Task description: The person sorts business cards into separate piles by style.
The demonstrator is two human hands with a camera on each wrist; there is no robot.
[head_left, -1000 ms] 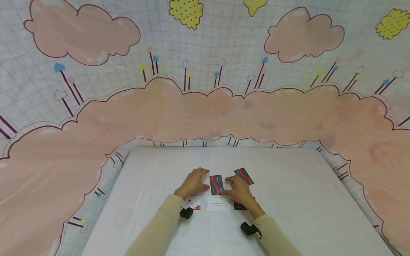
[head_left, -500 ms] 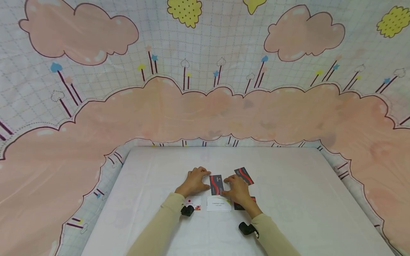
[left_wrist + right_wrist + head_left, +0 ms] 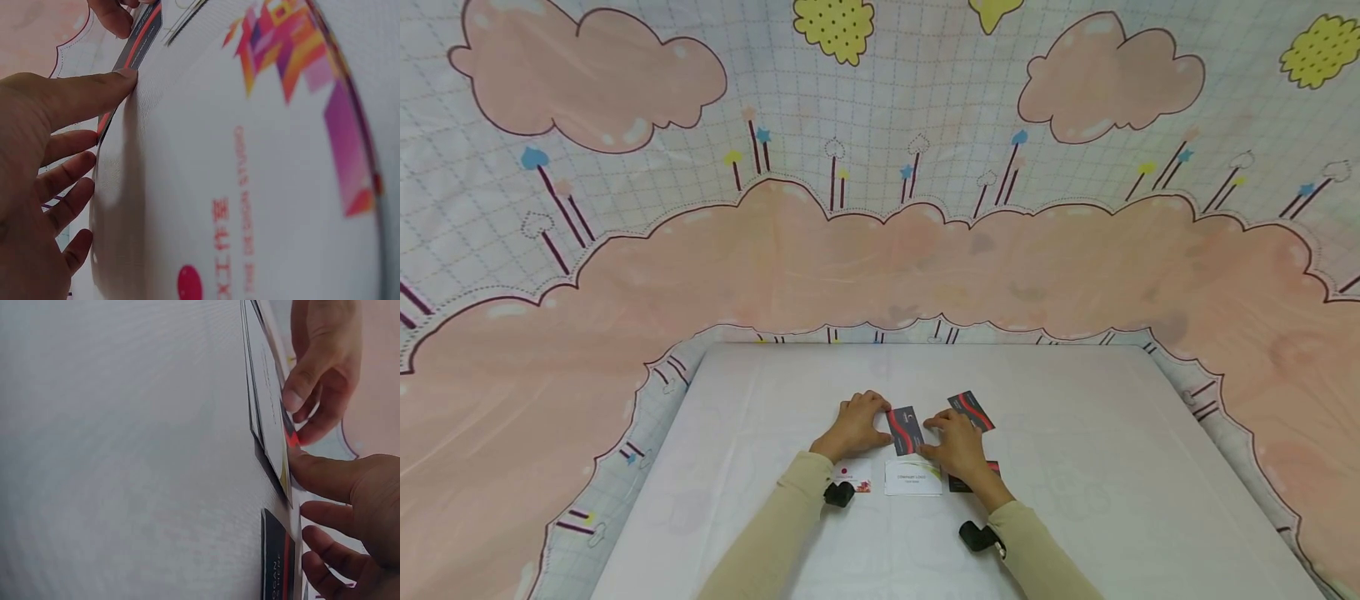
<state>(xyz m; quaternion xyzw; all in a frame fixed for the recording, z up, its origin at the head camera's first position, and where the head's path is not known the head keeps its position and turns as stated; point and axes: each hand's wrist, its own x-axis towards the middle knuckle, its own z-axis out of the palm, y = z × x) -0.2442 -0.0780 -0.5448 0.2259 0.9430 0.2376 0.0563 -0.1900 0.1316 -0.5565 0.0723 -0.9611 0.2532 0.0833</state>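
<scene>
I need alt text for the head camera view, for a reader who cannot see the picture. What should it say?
Two hands in beige sleeves meet at a dark card with a red wave on a white table: the left hand touches its left edge, the right hand its right. Four more cards lie close by, and a pink cloud-print cloth hangs behind.
</scene>
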